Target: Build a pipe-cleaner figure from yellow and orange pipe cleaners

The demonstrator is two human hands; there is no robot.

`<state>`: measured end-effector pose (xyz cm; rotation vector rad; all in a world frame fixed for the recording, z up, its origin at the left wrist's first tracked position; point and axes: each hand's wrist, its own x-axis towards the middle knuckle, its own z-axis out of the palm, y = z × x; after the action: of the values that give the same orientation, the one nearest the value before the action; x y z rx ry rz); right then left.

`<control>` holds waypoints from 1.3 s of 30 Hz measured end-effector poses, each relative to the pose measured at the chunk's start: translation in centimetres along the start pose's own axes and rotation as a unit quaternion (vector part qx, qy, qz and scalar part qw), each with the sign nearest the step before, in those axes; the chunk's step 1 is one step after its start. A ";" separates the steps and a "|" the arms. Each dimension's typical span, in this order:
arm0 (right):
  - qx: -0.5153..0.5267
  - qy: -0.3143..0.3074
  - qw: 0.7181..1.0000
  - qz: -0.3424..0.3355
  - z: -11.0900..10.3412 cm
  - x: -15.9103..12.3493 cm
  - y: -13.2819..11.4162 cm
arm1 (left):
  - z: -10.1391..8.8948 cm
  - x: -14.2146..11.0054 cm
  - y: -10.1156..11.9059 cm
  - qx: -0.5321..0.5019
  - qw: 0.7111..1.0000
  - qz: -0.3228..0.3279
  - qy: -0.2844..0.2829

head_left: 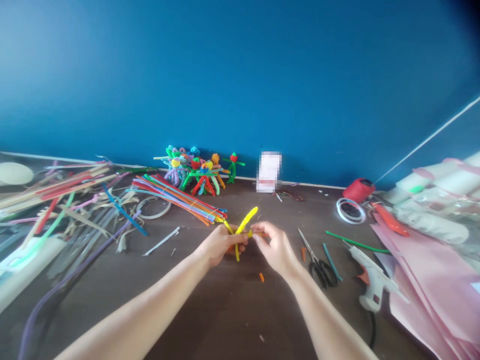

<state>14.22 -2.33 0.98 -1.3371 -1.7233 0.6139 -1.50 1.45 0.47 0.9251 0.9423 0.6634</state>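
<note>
Left hand point(219, 245) closed around yellow pipe cleaners point(246, 219), tips above and below, right hand point(273, 245) pinched on their right end.

On the table point(210, 320), a bundle of pipe cleaners point(180, 197) lies beyond the left hand point(217, 245), small figures point(198, 172) standing behind it before the wall point(240, 75), while scissors point(314, 260), a glue gun point(375, 275) and sheets point(420, 290) follow rightward from the right hand point(275, 245), with what seem to be wrapped rolls point(446, 225) behind.
</note>
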 end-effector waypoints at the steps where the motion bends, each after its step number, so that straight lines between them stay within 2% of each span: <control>1: 0.005 0.004 1.000 0.005 0.0 0.0 0.0 | 0.0 0.0 0.0 0.001 1.000 -0.003 0.004; 7: 0.000 -0.033 0.999 0.007 -0.1 0.0 -0.3 | 0.2 -0.1 0.3 0.015 1.000 -0.016 0.014; 11: -0.062 -0.050 0.996 -0.050 -0.4 0.0 -0.6 | 0.0 0.0 0.3 0.010 1.000 -0.026 0.008; 15: -0.152 -0.069 0.979 -0.116 -0.7 0.0 -0.9 | -0.1 0.0 0.5 0.002 0.999 -0.038 0.007; 18: -0.171 -0.081 0.973 -0.131 -0.8 0.0 -1.2 | 0.0 -0.1 0.6 0.002 0.999 -0.040 0.008; 20: -0.132 -0.080 0.983 -0.102 -0.8 0.0 -1.3 | 0.1 -0.1 0.6 0.007 0.999 -0.031 0.010; 23: -0.010 -0.081 0.996 0.018 -0.9 0.1 -1.1 | 0.3 -0.1 0.2 0.040 0.999 0.002 0.006; 26: 0.077 -0.101 0.981 0.148 -0.9 0.3 -0.4 | 0.3 0.0 -0.3 0.105 0.994 0.037 0.003; 29: 0.117 -0.119 0.963 0.211 -0.8 0.4 0.2 | 0.3 0.2 -0.6 0.150 0.988 0.048 0.000; 33: 0.107 -0.130 0.960 0.224 -0.8 0.5 0.2 | 0.1 0.1 -0.7 0.154 0.987 0.054 -0.002; 39: 0.050 -0.163 0.970 0.173 -0.9 0.5 -0.2 | 0.2 -0.1 -0.4 0.161 0.985 0.061 -0.012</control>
<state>14.86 -1.99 1.75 -1.5434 -1.6925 1.1580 -1.36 1.17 0.24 1.2837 0.9936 0.6112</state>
